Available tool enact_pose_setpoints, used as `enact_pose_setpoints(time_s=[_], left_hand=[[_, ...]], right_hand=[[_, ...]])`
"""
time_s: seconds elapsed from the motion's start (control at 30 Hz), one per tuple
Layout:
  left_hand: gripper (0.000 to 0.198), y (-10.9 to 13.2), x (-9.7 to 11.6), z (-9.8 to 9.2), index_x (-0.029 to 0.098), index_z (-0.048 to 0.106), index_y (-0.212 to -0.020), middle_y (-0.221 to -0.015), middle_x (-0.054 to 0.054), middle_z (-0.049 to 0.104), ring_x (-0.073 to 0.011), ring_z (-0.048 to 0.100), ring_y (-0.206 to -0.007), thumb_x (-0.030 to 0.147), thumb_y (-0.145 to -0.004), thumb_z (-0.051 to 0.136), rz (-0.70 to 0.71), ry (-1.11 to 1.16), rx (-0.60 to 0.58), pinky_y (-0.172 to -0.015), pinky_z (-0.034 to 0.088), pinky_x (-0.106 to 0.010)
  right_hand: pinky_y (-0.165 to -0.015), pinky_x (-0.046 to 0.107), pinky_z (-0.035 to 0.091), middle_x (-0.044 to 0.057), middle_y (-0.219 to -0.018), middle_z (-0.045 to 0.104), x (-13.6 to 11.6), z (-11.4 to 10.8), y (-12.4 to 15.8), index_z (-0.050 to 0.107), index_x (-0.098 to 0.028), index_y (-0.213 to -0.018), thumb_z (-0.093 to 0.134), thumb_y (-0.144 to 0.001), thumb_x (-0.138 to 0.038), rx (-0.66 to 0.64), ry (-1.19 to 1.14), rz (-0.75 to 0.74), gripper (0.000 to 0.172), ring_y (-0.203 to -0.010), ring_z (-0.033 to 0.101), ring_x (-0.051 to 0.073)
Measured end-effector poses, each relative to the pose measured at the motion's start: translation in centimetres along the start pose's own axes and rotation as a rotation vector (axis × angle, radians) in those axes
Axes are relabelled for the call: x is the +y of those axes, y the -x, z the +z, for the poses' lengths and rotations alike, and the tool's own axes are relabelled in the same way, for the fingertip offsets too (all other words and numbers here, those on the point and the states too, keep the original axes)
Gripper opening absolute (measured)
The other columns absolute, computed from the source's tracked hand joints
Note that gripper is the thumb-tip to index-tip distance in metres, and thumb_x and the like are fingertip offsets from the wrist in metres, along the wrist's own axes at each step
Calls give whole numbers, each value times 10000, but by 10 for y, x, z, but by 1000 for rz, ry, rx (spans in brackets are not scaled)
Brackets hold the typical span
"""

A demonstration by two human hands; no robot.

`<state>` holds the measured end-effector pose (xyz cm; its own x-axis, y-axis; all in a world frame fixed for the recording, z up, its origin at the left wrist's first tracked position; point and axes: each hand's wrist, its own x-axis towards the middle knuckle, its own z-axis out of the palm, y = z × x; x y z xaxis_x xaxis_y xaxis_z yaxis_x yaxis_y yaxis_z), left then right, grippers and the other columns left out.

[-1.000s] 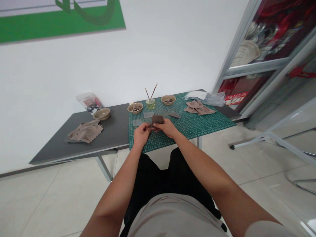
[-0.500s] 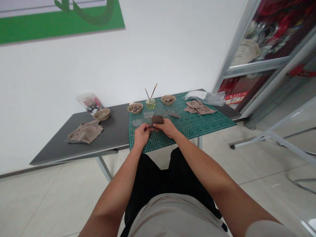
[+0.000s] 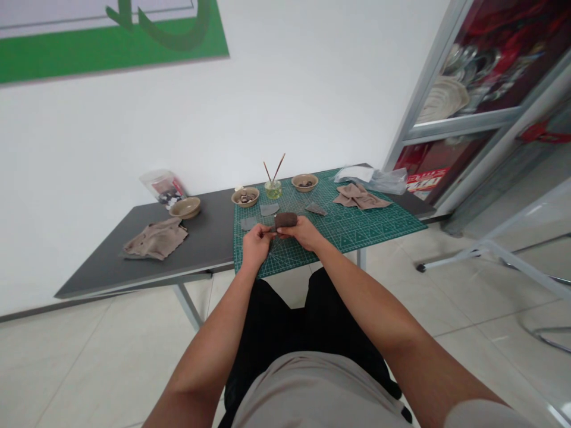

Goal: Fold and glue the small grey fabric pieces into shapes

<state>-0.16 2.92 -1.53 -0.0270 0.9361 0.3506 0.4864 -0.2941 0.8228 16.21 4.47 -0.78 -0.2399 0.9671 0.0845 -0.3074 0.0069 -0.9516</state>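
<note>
My right hand [image 3: 307, 233] is closed on a dark brown block-like piece [image 3: 286, 220] with rounded corners, thumb along its near edge. Against its left end, my left hand [image 3: 257, 242] pinches with thumb and forefinger; a small dark bit shows at the fingertips, too small to name. Both hands meet above the green cutting mat [image 3: 357, 226]. Just beyond them lie two grey translucent sheets, one nearer [image 3: 248, 223] and one farther [image 3: 269, 209]. A small clear bag [image 3: 316, 208] lies to the right of the block-like piece.
At the back stand a bowl of small pieces [image 3: 245, 197], a glass jar [image 3: 273, 190] holding two brushes, and another bowl [image 3: 304, 182]. Brown cloths lie right [image 3: 360, 197] and left [image 3: 156, 239]. A bowl [image 3: 185, 207] and clear tub [image 3: 162, 186] stand left.
The brown block-like piece has tilted slightly in my right hand, so its face looks flatter. Both hands stay in nearly the same place, and the view has shifted slightly.
</note>
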Motion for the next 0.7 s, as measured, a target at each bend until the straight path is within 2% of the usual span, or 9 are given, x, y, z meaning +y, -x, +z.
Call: enact_pose_setpoints(time_s=[0.27, 0.47, 0.57, 0.7], left_hand=[[86, 1, 2, -1, 186, 673, -771, -740, 18, 687, -136, 590, -688, 223, -757, 597, 32, 19, -38, -667, 428, -251], [62, 0, 0, 0, 188, 650, -736, -683, 23, 652, -129, 565, -634, 246, -752, 634, 39, 6, -9, -629, 419, -250], [122, -2, -3, 1, 197, 637, -837, -717, 21, 652, -132, 599, -656, 284, -755, 659, 23, 101, 29, -651, 457, -253], [219, -3, -4, 2, 214, 610, -994, -729, 25, 632, -129, 623, -670, 305, -796, 635, 66, 197, 24, -676, 483, -256]], right_hand=[[-624, 302, 535, 18, -663, 685, 6, -1, -3, 705, -135, -748, 835, -536, -302, 55, 19, -28, 299, -609, 632, 158], [-614, 300, 526, 14, -675, 683, 9, 0, -6, 686, -139, -767, 818, -556, -310, 132, -6, -53, 302, -588, 625, 149], [-601, 293, 515, 2, -663, 670, 8, 0, -5, 668, -147, -778, 811, -559, -307, 151, -35, -62, 306, -590, 622, 147], [-631, 299, 516, 5, -705, 674, 6, 0, -3, 660, -152, -800, 809, -561, -293, 121, -35, -69, 315, -636, 631, 149]])
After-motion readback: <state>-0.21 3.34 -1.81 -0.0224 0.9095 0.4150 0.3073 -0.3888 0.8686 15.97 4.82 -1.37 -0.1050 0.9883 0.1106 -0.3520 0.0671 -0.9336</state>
